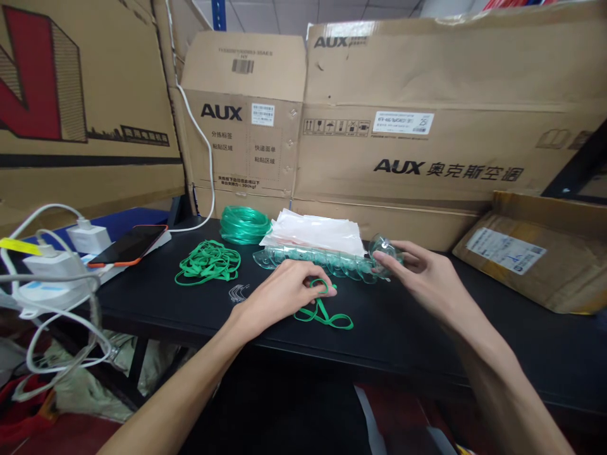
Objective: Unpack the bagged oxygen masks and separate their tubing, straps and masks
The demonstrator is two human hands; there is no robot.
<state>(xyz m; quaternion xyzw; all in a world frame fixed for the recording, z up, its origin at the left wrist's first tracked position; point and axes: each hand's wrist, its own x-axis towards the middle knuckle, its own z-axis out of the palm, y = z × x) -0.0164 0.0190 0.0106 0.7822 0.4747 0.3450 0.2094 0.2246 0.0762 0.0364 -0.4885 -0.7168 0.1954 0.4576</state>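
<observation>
My left hand (296, 284) pinches a green elastic strap (327, 316), whose loose loops trail onto the black tabletop. With my right hand (422, 262) I grip a clear plastic face mask (379, 246) at the right end of a row of nested clear masks (313, 259). Whether that mask is fully apart from the row cannot be made out. Left of my left hand lie some thin bent metal strips (238, 292). A tangled heap of green elastic straps (208, 262) sits farther left.
Behind the masks are a coil of green tubing (244, 224) and a stack of white plastic bags (313, 232). A phone (130, 245) and white chargers with cables (52, 272) occupy the left. Cardboard boxes (379, 145) wall the back; another box (526, 253) stands right.
</observation>
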